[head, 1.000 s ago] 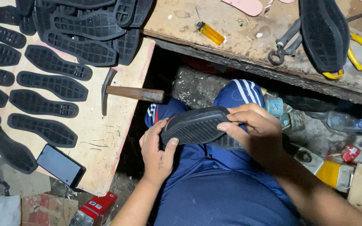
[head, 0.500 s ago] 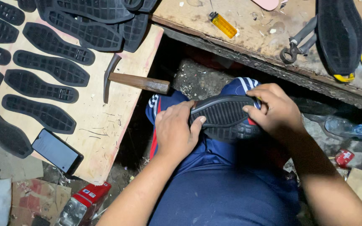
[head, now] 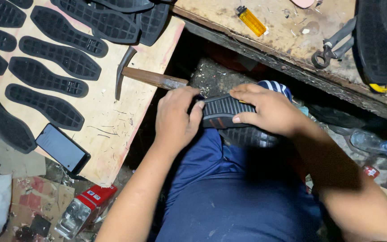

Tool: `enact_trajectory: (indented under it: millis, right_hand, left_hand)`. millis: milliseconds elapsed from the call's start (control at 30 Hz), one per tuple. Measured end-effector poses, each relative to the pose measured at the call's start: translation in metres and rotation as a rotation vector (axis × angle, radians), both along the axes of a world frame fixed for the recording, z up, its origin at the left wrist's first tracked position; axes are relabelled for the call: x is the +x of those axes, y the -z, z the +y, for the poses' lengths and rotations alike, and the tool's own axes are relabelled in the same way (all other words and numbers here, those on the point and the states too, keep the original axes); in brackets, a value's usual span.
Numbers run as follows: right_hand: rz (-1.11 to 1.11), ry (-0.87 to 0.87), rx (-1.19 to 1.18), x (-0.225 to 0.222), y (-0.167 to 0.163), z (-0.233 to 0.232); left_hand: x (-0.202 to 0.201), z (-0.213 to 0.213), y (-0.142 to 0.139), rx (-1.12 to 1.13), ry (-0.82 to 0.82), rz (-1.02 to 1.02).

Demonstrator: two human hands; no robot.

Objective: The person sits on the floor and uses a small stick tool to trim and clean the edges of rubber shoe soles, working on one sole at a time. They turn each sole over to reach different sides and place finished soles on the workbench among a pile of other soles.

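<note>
A black ribbed shoe sole (head: 222,112) rests on my knee, which is in blue trousers with white stripes. My left hand (head: 175,116) presses down on its left end, fingers closed over it. My right hand (head: 265,110) clasps the right part, fingers laid across the top and thumb along the near edge. Most of the sole is hidden under both hands. A hammer (head: 146,76) with a wooden handle lies just beyond my left hand, on the edge of a plywood board.
Several black soles (head: 52,58) lie in rows on the plywood board (head: 108,130) at left, with a dark phone (head: 62,148). A wooden bench (head: 287,40) behind carries a yellow lighter (head: 251,21), pincers (head: 332,47) and a black shoe (head: 380,38). A plastic bottle (head: 377,143) lies at right.
Both hands have closed in over the sole and pressed it down onto the knee; earlier it was held higher with more of its ribbed face showing.
</note>
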State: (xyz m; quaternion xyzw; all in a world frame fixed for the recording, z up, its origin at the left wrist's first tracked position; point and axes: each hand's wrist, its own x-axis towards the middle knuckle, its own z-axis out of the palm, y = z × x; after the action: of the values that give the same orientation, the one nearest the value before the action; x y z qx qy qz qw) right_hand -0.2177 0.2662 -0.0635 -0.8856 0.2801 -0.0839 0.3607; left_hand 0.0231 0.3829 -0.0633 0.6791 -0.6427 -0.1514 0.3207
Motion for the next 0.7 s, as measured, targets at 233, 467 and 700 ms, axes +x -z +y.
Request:
enact_trajectory:
  millis: [233,467,700]
  right_hand:
    - [0.034,-0.063,0.027,0.017,-0.001,-0.017]
    - [0.148,-0.029,0.047,0.054,-0.009,-0.011]
    - [0.056,-0.048,0.035,0.065,-0.015,0.004]
  left_hand:
    - [0.037,0.03,0.025,0.195,-0.043,0.926]
    - [0.073,0.053,0.031,0.13,-0.022,1.036]
    - [0.087,0.067,0.028,0.069,0.041,0.821]
